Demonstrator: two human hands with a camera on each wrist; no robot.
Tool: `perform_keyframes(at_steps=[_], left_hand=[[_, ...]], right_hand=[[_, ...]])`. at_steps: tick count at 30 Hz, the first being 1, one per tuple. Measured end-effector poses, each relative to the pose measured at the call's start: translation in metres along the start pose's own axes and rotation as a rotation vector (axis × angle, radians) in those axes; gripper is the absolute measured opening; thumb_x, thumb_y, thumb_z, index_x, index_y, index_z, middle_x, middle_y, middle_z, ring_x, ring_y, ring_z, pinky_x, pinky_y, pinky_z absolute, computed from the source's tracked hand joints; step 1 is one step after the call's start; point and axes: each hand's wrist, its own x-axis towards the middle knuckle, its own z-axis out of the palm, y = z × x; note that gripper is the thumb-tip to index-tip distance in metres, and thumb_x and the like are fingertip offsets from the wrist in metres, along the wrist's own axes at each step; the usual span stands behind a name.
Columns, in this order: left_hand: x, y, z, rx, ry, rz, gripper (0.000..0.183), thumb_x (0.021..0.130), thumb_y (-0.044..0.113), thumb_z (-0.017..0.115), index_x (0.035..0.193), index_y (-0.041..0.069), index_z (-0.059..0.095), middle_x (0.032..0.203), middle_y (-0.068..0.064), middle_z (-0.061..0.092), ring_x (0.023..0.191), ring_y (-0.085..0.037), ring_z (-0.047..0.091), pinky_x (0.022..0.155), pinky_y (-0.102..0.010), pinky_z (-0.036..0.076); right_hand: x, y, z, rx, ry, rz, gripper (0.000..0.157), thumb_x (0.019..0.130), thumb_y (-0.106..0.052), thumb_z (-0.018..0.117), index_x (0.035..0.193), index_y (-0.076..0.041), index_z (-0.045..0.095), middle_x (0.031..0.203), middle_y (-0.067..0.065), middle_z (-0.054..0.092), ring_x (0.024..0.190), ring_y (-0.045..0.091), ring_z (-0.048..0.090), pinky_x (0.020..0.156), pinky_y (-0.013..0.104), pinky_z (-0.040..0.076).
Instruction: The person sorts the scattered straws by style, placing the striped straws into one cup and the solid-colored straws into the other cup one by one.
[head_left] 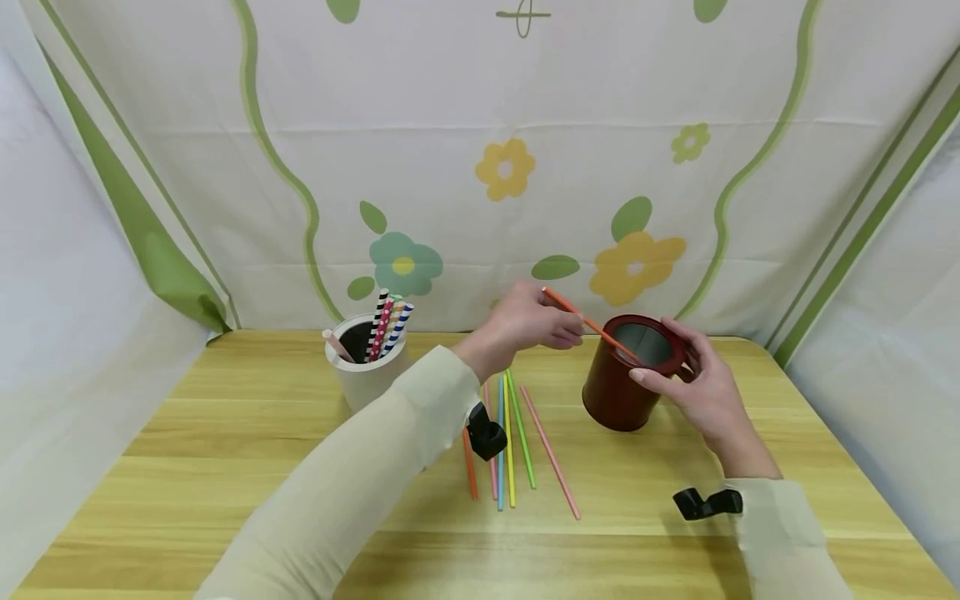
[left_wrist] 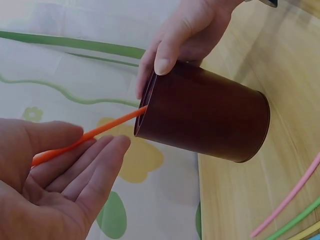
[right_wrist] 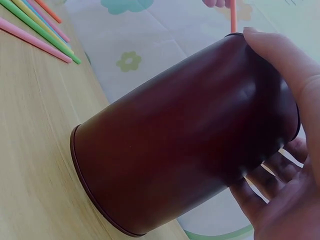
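Observation:
My left hand (head_left: 525,321) pinches an orange straw (head_left: 591,323) between thumb and fingers. The straw slants down to the right, its lower end inside the mouth of a dark red can (head_left: 617,393). In the left wrist view the orange straw (left_wrist: 112,124) crosses the can's rim, and its tip is hidden within. My right hand (head_left: 708,387) grips the can at its upper right side, thumb at the rim and fingers round the far side. The right wrist view shows the can (right_wrist: 170,145) filling the middle, with its base close to the tabletop.
Several plain straws, among them a blue straw (head_left: 500,450) and a pink straw (head_left: 551,454), lie on the wooden table (head_left: 622,533) between the cans. At the left, a white can (head_left: 356,379) holds patterned straws (head_left: 384,333). A flowered cloth (head_left: 450,100) hangs behind.

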Motion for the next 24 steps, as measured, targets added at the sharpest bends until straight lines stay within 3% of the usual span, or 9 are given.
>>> perform_keyframes(at_steps=[5,9,24], left_hand=[[0.006,0.000,0.001,0.025,-0.071,-0.010,0.018,0.098,0.001,0.075,0.112,-0.010,0.077,0.106,-0.026,0.081,0.077,-0.019,0.079,0.083,-0.033,0.067],[0.012,-0.001,0.005,0.045,-0.102,-0.027,0.018,0.099,0.005,0.076,0.110,-0.010,0.078,0.106,-0.026,0.081,0.074,-0.018,0.078,0.084,-0.035,0.067],[0.020,-0.010,0.020,0.074,-0.080,0.002,0.017,0.097,0.007,0.080,0.101,-0.009,0.080,0.105,-0.027,0.080,0.070,-0.018,0.076,0.073,-0.029,0.067]], right_hand=[[0.001,-0.001,0.000,-0.006,0.001,0.002,0.088,0.096,-0.018,0.084,0.168,-0.027,0.036,0.169,0.008,0.040,0.130,-0.004,0.050,0.097,0.005,0.048],[0.000,0.000,0.000,-0.002,-0.001,0.004,0.088,0.096,-0.017,0.084,0.169,-0.025,0.035,0.170,0.008,0.038,0.130,-0.003,0.050,0.096,0.006,0.049],[-0.001,-0.004,-0.001,-0.022,-0.007,-0.002,0.088,0.096,-0.020,0.084,0.169,-0.024,0.035,0.168,0.009,0.040,0.129,-0.002,0.051,0.093,0.006,0.051]])
